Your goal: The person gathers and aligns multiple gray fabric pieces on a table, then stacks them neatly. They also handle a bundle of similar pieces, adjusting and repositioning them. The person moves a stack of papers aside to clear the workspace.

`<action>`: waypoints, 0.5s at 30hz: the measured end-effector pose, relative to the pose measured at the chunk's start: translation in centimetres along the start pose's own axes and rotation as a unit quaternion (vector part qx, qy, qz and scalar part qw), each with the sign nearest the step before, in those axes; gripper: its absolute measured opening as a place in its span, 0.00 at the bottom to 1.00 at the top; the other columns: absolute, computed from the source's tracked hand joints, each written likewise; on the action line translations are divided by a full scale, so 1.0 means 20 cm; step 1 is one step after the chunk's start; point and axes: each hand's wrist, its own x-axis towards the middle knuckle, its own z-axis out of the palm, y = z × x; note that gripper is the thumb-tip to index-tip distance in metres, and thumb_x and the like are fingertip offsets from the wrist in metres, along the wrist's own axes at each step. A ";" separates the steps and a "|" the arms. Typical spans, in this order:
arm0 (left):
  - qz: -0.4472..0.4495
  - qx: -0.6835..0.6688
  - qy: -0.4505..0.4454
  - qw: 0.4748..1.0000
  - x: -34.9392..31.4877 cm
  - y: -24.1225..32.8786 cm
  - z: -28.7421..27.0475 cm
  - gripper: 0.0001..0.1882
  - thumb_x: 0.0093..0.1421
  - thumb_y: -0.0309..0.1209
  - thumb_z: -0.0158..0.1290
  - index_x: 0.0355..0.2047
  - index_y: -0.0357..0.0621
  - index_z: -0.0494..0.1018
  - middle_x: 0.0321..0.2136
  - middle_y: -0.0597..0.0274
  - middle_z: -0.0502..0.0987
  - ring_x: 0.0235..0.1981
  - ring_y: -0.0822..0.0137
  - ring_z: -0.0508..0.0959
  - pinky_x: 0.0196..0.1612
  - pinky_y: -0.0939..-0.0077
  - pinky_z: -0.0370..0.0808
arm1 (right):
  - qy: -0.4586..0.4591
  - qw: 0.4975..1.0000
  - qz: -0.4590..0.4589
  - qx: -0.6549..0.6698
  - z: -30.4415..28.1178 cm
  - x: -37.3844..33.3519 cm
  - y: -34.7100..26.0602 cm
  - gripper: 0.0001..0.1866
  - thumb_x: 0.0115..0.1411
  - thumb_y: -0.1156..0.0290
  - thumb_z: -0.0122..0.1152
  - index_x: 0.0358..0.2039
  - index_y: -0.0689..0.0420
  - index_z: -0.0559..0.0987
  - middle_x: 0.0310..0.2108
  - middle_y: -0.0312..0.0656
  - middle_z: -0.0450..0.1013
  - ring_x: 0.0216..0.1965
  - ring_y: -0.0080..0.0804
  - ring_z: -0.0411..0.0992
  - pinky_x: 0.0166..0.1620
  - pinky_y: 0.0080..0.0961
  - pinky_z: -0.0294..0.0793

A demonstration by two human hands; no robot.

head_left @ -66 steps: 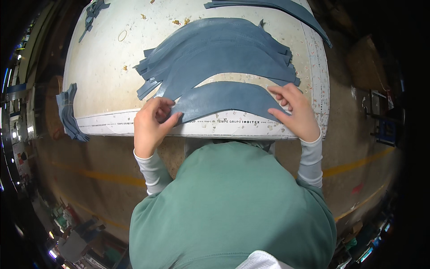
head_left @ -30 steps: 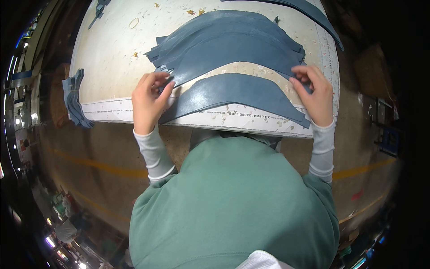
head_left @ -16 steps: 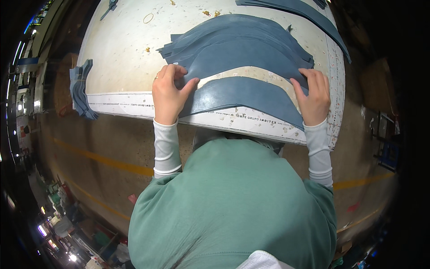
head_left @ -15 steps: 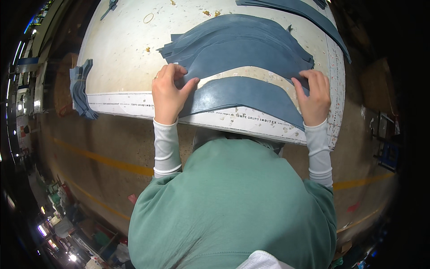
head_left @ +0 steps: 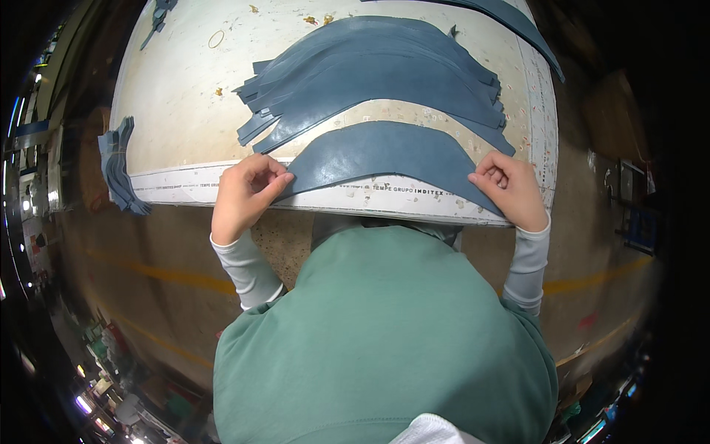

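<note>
In front of me a single curved piece of blue leather-like sheet point(head_left: 381, 150) lies along the near edge of the table, arched away from me. My left hand point(head_left: 248, 194) is closed at its left end, thumb and fingertips pinched on the edge. At the right end, my right hand point(head_left: 514, 191) pinches the piece's upper edge, fingers curled. Just beyond lies a fanned-out stack of similar curved blue pieces point(head_left: 370, 66), its ends jutting unevenly on both sides. A pale strip of table shows between stack and piece.
The pale table point(head_left: 174, 103) has a white printed border. A banded bundle of blue strips point(head_left: 117, 166) hangs over its left edge. Long blue strips point(head_left: 510, 22) lie far right, small blue scraps point(head_left: 157, 22) far left. A rubber band point(head_left: 215, 38) lies on top.
Both hands have moved from the stack's near edge toward me and onto the ends of the single front piece. Their fingers have closed into pinches. The view has shifted slightly.
</note>
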 end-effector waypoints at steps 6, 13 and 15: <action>0.013 0.054 0.000 0.998 0.01 0.02 0.02 0.18 0.49 0.31 0.68 0.39 0.40 0.77 0.33 0.61 0.75 0.32 0.69 0.76 0.35 0.76 0.74 | 0.016 0.999 0.004 -0.049 0.02 -0.01 -0.01 0.10 0.51 0.74 0.69 0.33 0.61 0.78 0.26 0.37 0.72 0.25 0.21 0.68 0.32 0.20 0.68; 0.159 0.126 0.050 0.978 0.08 0.12 0.22 0.37 0.39 0.34 0.71 0.51 0.41 0.72 0.43 0.54 0.70 0.45 0.53 0.73 0.47 0.63 0.73 | 0.057 0.973 -0.157 -0.163 0.19 -0.01 -0.08 0.34 0.44 0.70 0.73 0.55 0.52 0.73 0.50 0.43 0.67 0.51 0.42 0.66 0.53 0.35 0.67; 0.151 0.146 0.046 0.977 0.08 0.14 0.23 0.36 0.39 0.33 0.70 0.51 0.41 0.72 0.43 0.54 0.70 0.44 0.53 0.73 0.46 0.63 0.73 | 0.079 0.973 -0.151 -0.159 0.24 0.01 -0.09 0.35 0.44 0.69 0.73 0.55 0.50 0.73 0.50 0.44 0.66 0.51 0.43 0.66 0.53 0.38 0.67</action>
